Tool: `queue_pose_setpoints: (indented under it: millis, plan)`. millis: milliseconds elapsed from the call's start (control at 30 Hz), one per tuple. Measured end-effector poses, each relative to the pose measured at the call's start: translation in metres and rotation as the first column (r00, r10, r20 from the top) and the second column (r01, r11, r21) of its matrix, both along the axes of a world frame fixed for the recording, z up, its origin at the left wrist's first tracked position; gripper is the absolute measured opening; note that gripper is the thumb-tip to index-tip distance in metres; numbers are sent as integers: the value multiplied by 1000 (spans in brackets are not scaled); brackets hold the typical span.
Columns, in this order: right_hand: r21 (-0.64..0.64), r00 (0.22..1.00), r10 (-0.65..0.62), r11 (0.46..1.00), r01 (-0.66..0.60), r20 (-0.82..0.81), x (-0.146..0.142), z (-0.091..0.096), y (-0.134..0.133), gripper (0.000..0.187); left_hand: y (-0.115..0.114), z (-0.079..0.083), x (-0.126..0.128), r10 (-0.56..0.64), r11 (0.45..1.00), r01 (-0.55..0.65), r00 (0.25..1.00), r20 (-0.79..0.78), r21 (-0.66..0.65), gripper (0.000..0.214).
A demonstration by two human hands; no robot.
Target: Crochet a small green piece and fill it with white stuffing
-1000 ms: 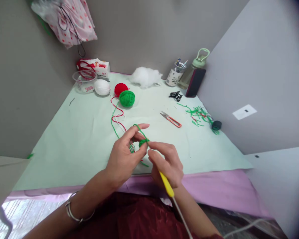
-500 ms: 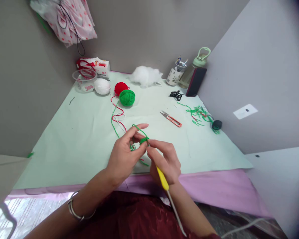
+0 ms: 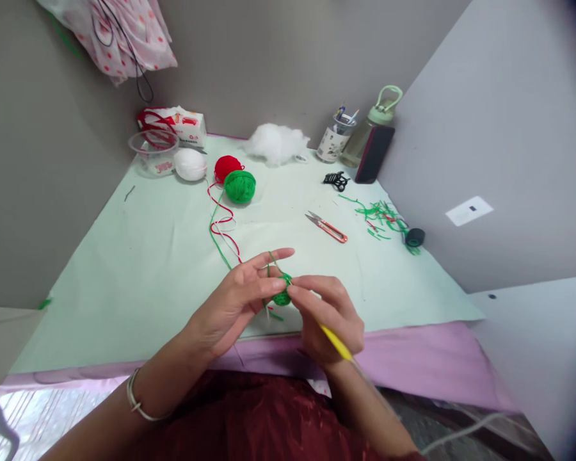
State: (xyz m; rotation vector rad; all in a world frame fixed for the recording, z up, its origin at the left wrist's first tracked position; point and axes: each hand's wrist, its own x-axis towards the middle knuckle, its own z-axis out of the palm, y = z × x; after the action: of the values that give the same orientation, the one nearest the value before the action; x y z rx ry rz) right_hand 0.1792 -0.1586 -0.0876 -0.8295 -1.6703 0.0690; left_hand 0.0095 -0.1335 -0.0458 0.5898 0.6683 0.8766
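My left hand (image 3: 235, 298) pinches a small green crochet piece (image 3: 281, 296) between thumb and fingers, its index finger stretched out with green yarn looped over it. In my right hand (image 3: 333, 314) is a crochet hook (image 3: 336, 342) with a yellow handle; its tip end meets the piece, though the fingers partly hide it. The hook's long metal back end runs down along my right forearm. Loose yarn tails dangle below the piece. Green, red and white strands lead back across the table to a green yarn ball (image 3: 240, 187), a red yarn ball (image 3: 228, 168) and a white yarn ball (image 3: 191, 164).
Orange-handled thread snips (image 3: 326, 226) lie right of centre. Yarn scraps (image 3: 377, 216) and a black tape roll (image 3: 415, 237) are at the right. Behind stand a pen cup (image 3: 335, 139), a bottle (image 3: 372, 131), a phone (image 3: 375, 154), white stuffing (image 3: 277, 145) and a plastic tub (image 3: 153, 157).
The green piece has turned so more of it shows below my left thumb. My right hand has shifted right and slightly down, with the hook at a flatter slant. The view moved slightly.
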Motion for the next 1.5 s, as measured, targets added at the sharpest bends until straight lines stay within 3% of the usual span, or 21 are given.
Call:
queue_pose_setpoints:
  millis: [133,233,367,500,600,700,800,1033,1267,1333,1500]
  plan:
    - [-129,983,115,983,-134,-144,0,18,-3,33,2,0,-3,-5,999,6,1000,-19,50,62]
    - [-240,957,106,955,-173,-268,2,25,-6,27,3,1,-5,60,985,-42,992,-108,165,58]
    - [-386,847,61,871,-303,-528,7,29,-7,15,3,4,-8,124,945,-41,964,-237,326,52]
    - [-393,757,54,829,-398,-651,9,31,-2,13,2,5,-7,153,924,-27,940,-305,381,49]
    - [-378,744,80,823,-425,-663,6,28,2,13,1,3,-3,97,943,1,956,-278,332,47]
    - [-392,807,91,839,-378,-583,4,22,5,13,-1,-1,2,47,959,22,970,-237,281,45]
    - [-409,850,85,849,-334,-520,3,17,4,15,-3,-6,5,70,967,-16,976,-207,253,48]
    - [-399,820,75,846,-353,-567,0,16,5,16,-3,-7,3,132,961,-77,971,-198,264,47]
    - [-231,876,70,952,-202,-478,-7,20,3,17,-8,-9,7,130,977,-100,979,-155,189,37]
    - [-245,864,81,942,-229,-497,-7,20,4,17,-9,-9,8,129,980,-106,983,-130,168,36]
    - [-331,777,120,857,-395,-617,-2,16,8,12,-6,-7,6,138,976,-117,985,-108,185,38]
